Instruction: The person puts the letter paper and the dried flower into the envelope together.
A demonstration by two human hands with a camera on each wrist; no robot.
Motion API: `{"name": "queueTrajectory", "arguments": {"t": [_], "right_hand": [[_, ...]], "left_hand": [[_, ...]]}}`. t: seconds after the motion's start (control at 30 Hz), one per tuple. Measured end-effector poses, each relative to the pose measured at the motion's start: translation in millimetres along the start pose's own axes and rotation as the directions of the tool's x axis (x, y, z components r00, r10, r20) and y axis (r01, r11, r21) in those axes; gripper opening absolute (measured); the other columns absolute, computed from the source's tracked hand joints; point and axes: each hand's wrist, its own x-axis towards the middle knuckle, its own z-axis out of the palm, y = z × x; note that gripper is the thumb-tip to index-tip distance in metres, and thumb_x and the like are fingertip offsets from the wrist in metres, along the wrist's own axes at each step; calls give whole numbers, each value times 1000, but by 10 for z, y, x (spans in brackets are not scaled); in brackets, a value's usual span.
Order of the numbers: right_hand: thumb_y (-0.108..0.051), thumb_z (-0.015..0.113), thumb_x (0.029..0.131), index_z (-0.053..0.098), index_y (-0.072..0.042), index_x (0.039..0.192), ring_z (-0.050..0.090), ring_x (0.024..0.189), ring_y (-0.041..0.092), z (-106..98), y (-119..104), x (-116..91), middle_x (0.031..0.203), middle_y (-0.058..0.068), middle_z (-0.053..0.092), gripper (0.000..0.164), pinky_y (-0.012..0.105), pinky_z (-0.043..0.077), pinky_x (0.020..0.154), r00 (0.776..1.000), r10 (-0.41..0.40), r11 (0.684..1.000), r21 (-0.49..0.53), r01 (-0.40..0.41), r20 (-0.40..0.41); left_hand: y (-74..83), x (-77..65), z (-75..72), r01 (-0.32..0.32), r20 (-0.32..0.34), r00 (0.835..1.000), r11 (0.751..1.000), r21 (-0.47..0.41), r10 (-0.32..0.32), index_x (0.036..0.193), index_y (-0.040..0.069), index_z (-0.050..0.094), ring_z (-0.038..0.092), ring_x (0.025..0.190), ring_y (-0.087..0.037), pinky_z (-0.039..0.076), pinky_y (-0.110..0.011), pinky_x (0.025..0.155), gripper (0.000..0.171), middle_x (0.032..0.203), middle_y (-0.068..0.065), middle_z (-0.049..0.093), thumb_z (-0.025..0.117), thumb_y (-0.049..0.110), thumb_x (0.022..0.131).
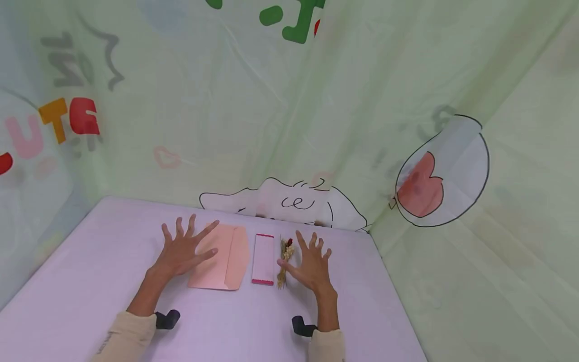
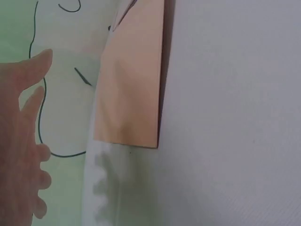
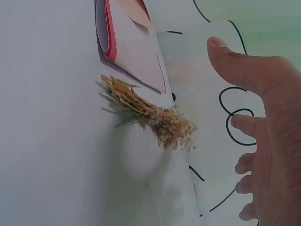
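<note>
Fingers spread, my left hand (image 1: 181,254) hovers over the left side of a peach-pink envelope (image 1: 217,259), whose flap points right. Beside the envelope lies a folded white paper (image 1: 263,259) with red edges at both ends. To its right is a small bundle of dried flowers (image 1: 283,266), its stems tied, with one dark red bloom. My right hand (image 1: 312,264) is held above the table by the bundle, fingers spread and thumb reaching over it. Neither hand holds anything. In the right wrist view the dried flowers (image 3: 155,113) lie apart from the hand.
A pale table (image 1: 226,327) carries everything. Behind it and along both sides hang light green-white cloths (image 1: 203,125) with drawn figures and coloured letters. Each wrist wears a black camera mount (image 1: 167,320).
</note>
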Motion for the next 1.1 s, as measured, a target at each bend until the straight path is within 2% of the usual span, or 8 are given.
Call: {"name": "queueTrajectory", "arguments": {"t": [0.2,0.37,0.47,0.57,0.63,0.77,0.93,1.1], "right_hand": [[-63,69,91,52,-16,163,39,158,55,51,-117,51,167,31,46,87,81,26,123,996,-19,998,58,24,-84],[-49,72,98,66,-16,152,69,132,46,118,-228,101,153,23,65,64,67,55,103,983,-19,999,41,27,-182],[-41,75,100,74,-13,141,80,99,38,157,-292,120,131,18,79,49,48,62,76,966,-40,999,-12,38,-257],[-33,77,101,82,-8,124,77,77,31,216,-380,143,101,13,85,34,40,55,63,956,-24,999,-30,16,-294],[-31,77,101,84,-5,111,69,67,26,247,-458,161,79,10,79,28,37,50,60,958,6,1000,-8,-9,-287],[-30,80,99,84,0,103,61,66,24,318,-603,177,68,10,70,30,40,49,65,967,67,998,34,-60,-248],[-26,83,96,82,3,109,77,94,39,448,-672,134,100,18,83,32,53,60,85,964,139,990,69,-126,-229],[-20,87,92,77,5,93,74,77,36,553,-685,121,82,17,77,26,47,58,70,959,158,986,90,-140,-237]], "left_hand": [[116,6,152,-32,-23,999,999,-3,32,166,32,45,29,149,-77,11,-95,113,72,169,-41,31,63,58,102],[194,11,273,-59,-56,997,998,1,59,164,31,50,34,146,-76,18,-94,113,69,165,-43,36,67,54,101],[227,27,349,-73,-71,995,997,7,73,163,32,51,39,144,-75,23,-93,112,69,163,-42,40,69,53,100],[258,36,404,-69,-56,996,997,-20,68,163,32,51,39,145,-75,23,-92,113,68,164,-42,40,71,50,101],[278,43,427,-66,-42,997,996,-55,64,163,31,51,38,146,-75,21,-92,115,68,165,-43,38,71,47,101],[300,53,459,-73,-40,997,991,-108,69,161,27,55,38,144,-74,21,-90,116,64,163,-45,38,72,39,100],[315,44,527,-76,-28,997,991,-108,73,157,24,58,40,140,-74,27,-90,111,62,160,-45,41,73,36,97],[332,9,559,-39,42,998,990,-136,45,158,22,57,35,145,-77,24,-91,113,63,165,-44,36,72,35,98]]}}
